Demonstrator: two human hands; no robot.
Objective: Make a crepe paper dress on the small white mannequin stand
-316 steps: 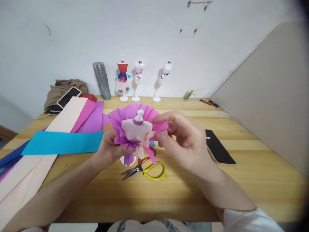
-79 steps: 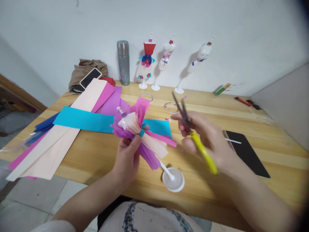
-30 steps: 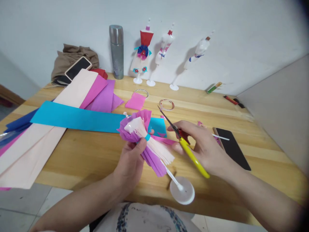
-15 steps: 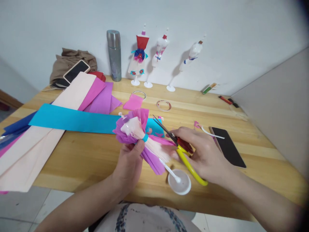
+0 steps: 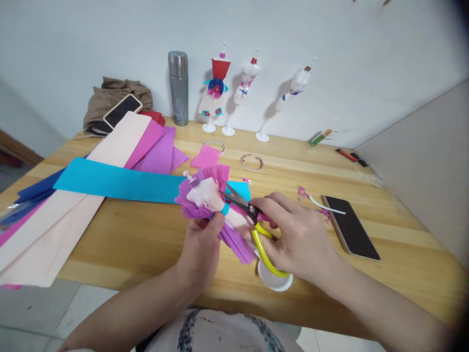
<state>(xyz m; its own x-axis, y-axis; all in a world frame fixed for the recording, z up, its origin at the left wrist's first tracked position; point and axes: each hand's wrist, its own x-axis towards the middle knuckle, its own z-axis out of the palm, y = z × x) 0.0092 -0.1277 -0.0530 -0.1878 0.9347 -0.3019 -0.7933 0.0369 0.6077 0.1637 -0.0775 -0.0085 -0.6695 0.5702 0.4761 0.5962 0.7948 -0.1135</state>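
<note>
My left hand [image 5: 201, 242] is closed round the waist of a small white mannequin [image 5: 205, 191], which lies tilted with its neck to the upper left. Purple and pink crepe paper [image 5: 186, 205] flares about its shoulders, a pale skirt hangs below, and a blue band [image 5: 224, 209] circles the waist. In my right hand [image 5: 293, 230] are yellow-handled scissors [image 5: 269, 252]. Their blades are parted and point left, close to the paper at the mannequin's chest; whether they touch it I cannot tell. The mannequin's white base [image 5: 274, 278] shows below, partly behind the scissors.
Crepe paper strips, among them a blue one [image 5: 117, 183], cover the table's left. A phone [image 5: 351, 227] lies right of my right hand. Tape rings [image 5: 252, 162], a steel flask [image 5: 179, 90] and several mannequins, one in a red top [image 5: 220, 68], are toward the wall.
My right hand has moved left, bringing the scissor blades from beside the mannequin's waist over to its chest and paper collar. My left hand keeps its hold. The view has shifted slightly.
</note>
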